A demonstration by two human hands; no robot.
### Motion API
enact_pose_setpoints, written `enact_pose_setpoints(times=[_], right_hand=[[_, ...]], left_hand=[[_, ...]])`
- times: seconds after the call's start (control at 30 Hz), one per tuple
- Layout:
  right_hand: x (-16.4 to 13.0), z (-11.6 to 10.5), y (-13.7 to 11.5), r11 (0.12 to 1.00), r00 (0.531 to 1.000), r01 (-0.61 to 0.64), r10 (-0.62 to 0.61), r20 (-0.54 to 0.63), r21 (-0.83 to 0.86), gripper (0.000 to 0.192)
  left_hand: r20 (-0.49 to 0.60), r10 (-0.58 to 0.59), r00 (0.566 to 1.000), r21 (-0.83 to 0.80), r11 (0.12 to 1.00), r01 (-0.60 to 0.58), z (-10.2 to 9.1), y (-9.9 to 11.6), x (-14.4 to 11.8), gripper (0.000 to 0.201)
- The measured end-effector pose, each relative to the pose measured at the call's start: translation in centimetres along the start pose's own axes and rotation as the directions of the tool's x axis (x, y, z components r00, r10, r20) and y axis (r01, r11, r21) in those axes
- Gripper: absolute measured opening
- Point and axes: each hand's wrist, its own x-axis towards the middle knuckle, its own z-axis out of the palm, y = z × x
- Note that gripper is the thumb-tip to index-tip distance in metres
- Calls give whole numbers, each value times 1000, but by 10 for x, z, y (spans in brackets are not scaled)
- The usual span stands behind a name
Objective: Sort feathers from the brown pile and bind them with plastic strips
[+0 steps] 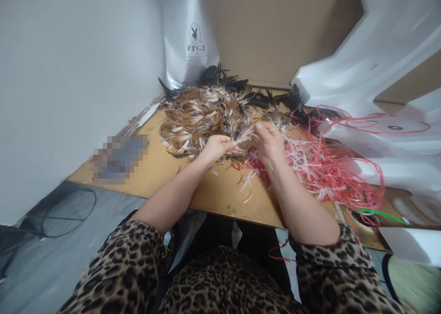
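Between my two hands a pale, fluffy feather (245,136) is stretched, in front of a large heap of brown feathers (195,114). My left hand (220,148) pinches its near end between thumb and fingers. On its other side my right hand (270,139) is closed with thumb and fingertips at the feather's far end. Darker feathers (215,75) lie behind the brown heap. Beside my right wrist spreads a tangle of red and white strips (320,167). Whether the pinched piece is one feather or a few, I cannot tell.
The wooden table (151,181) has its front edge close to my body. A white printed bag (191,38) stands at the back, and white plastic sheeting (372,84) covers the right. A pixelated patch (120,160) lies at the left. A black cable (69,217) loops below the table's left side.
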Motion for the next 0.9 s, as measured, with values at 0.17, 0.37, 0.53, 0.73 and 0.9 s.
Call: enact_pose_setpoints(times=[0.17, 0.37, 0.53, 0.73, 0.9], right_hand=[[3, -5, -7, 986, 992, -87, 74, 99, 142, 18], [-5, 2, -1, 994, 971, -112, 108, 215, 6, 20], [-10, 7, 6, 994, 968, -75, 92, 233, -79, 22], [-10, 7, 6, 982, 962, -186, 179, 205, 14, 25], [-10, 7, 10, 931, 918, -365, 356, 175, 22, 31]], left_hand=[[138, -175, 975, -375, 902, 215, -8, 2, 0, 12], [386, -200, 900, -542, 741, 397, -7, 7, -5, 13], [375, -231, 898, -511, 756, 408, -4, 9, -10, 13], [255, -146, 956, -549, 792, 267, -3, 10, -7, 10], [104, 21, 994, -501, 865, 35, -4, 11, -4, 4]])
